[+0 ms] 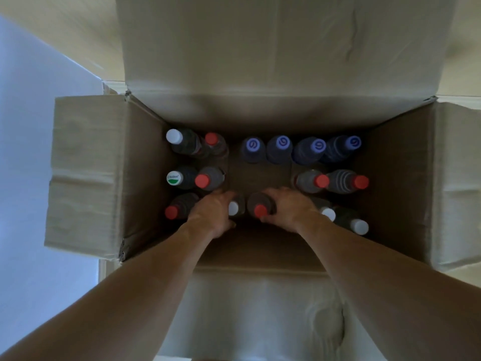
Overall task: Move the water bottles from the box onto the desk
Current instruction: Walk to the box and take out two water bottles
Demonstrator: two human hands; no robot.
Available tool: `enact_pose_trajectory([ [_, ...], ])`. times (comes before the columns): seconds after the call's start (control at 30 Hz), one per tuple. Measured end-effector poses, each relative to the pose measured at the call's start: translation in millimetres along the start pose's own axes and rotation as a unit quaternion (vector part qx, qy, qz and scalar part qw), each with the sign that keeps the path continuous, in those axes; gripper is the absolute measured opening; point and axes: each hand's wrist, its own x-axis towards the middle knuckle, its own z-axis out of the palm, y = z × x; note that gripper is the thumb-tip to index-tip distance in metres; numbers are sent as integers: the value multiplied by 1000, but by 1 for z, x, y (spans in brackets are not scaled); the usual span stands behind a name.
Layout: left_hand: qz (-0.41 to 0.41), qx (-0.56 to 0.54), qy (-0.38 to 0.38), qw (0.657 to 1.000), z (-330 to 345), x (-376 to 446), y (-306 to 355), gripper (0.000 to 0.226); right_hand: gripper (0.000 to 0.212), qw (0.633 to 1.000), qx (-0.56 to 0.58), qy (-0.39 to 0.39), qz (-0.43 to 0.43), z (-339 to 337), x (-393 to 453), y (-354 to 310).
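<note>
Pale flooring surrounds an open cardboard box (88, 175) with its flaps folded outward; no desk is in sight. Inside the box stand many water bottles, upright and packed along its walls, with bare cardboard at the middle. At the near wall of the box, the left hand (213, 212) wraps a white-capped bottle (233, 208), and the right hand (289, 207) closes round a red-capped bottle (260, 210) just beside it. These look full, so probably heavy for their size, with smooth, slightly yielding plastic sides; a grip round the shoulder below the cap seems safest. Four blue-capped bottles (282, 142) line the far wall, well apart from the hands. Neighbouring bottles crowd both hands, and the box's tall walls call for a straight upward lift
</note>
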Motion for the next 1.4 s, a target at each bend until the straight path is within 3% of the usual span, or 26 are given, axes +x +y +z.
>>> enact_pose_trajectory([
  [0.17, 0, -11, 2, 1000, 7, 20, -6, 80, 86, 997, -55, -58, -18, 3, 28, 1],
  [0.4, 17, -20, 6, 1000, 14, 37, -12, 75, 90, 994, -74, -65, -53, 8, 48, 0],
  [0.6, 26, -59, 21, 998, 17, 39, -17, 72, 78, 996, 7, -47, -77, 3, 50, 6],
  [0.83, 47, -122, 37, 991, -8, 19, -3, 66, 81, 988, 129, -68, -55, -22, 34, 18],
  [0.97, 69, -171, 46, 982, -38, 0, 6, 56, 61, 973, 222, -50, -46, -50, 10, 16],
  [1.07, 58, -254, 34, 965, -66, -17, 12, 47, 43, 946, 319, -41, -36, -73, -12, 15],
  [1.17, 62, -330, 39, 941, -100, -35, 22, 42, 27, 890, 449, -65, -44, -94, -33, 10],
  [1.3, 106, -421, 37, 900, -146, -68, 43, 43, 28, 848, 524, -76, -32, -127, -65, 0],
  [1.4, 116, -451, 35, 884, -174, -86, 61, 55, 31, 814, 575, -76, -43, -148, -90, -4],
])
